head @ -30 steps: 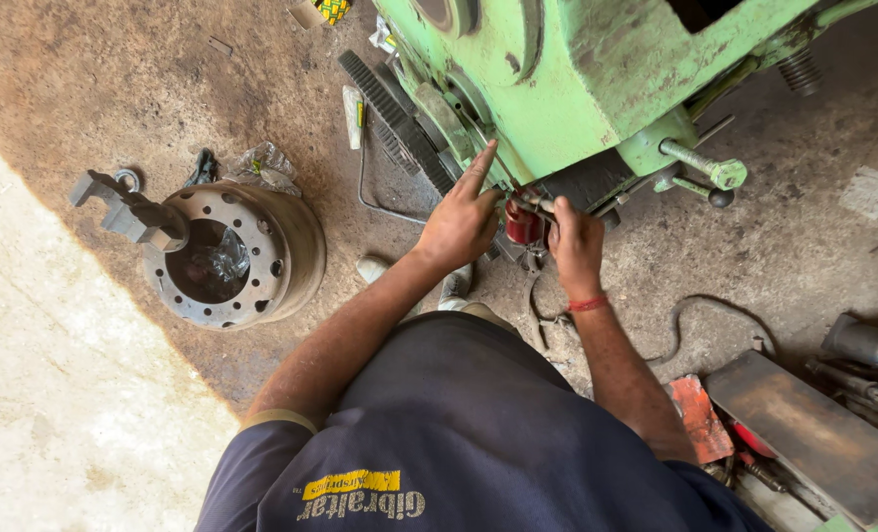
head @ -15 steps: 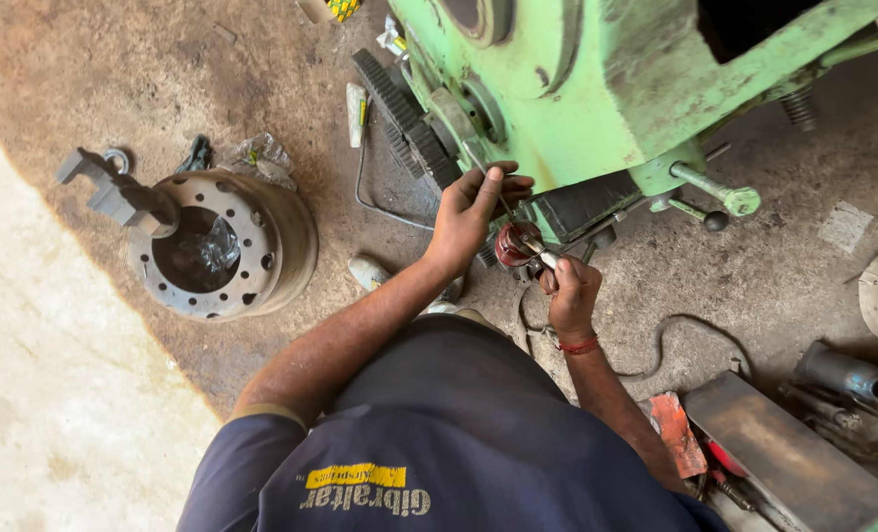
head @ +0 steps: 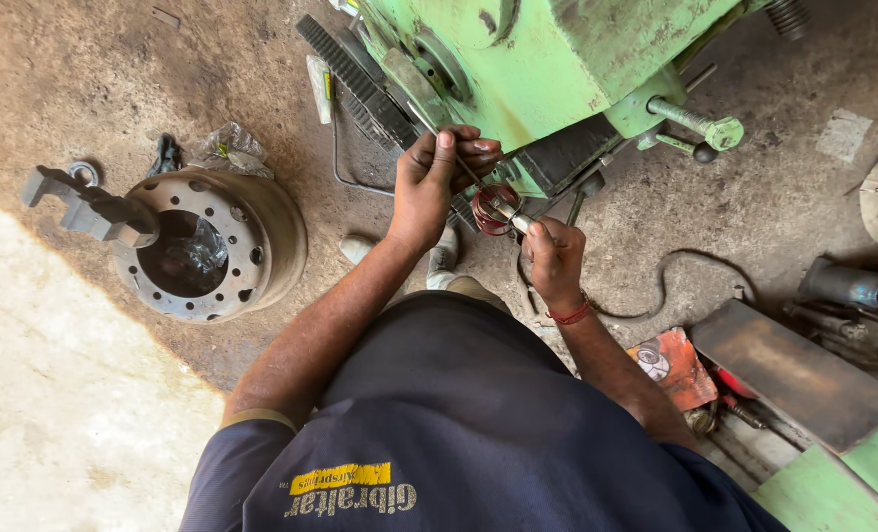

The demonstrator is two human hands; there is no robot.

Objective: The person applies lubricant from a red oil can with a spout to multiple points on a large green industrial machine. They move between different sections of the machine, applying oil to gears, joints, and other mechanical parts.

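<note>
View: head camera, looking straight down on a person at work on a dirt floor [head: 212, 59].
Edges: green machine [head: 547, 59] fills the top centre; its lower edge hangs right over both hands.
Gear: black toothed wheel [head: 355, 84] on the machine's left flank, just left of the left hand.
Levers: two green handles [head: 700, 126] jut from the machine to the right, near the hands but apart from them.
Open room: bare floor at upper left and right of the levers; pale concrete [head: 55, 414] at lower left.
Left side: drum [head: 212, 246] with a ring of holes, well apart from the hands; a grey bracket [head: 84, 207] lies across its rim.
Right side: flat metal plate [head: 794, 369] and a grey pipe [head: 843, 286] at the frame's edge.
Packages: crumpled clear wrapper [head: 224, 146] above the drum; orange-red flat pack [head: 671, 369] beside the plate; small white-and-yellow tube [head: 319, 87] by the gear.
Can: small red oil can [head: 493, 209], under the machine's edge, between the two hands.
Left hand [head: 429, 187]: raised to the machine, fingers pinched on the can's thin spout.
Right hand [head: 554, 258]: clenched about the can's metal handle, just below and right of it.
Cable: dark hose [head: 675, 281] loops on the floor right of the right wrist.
</note>
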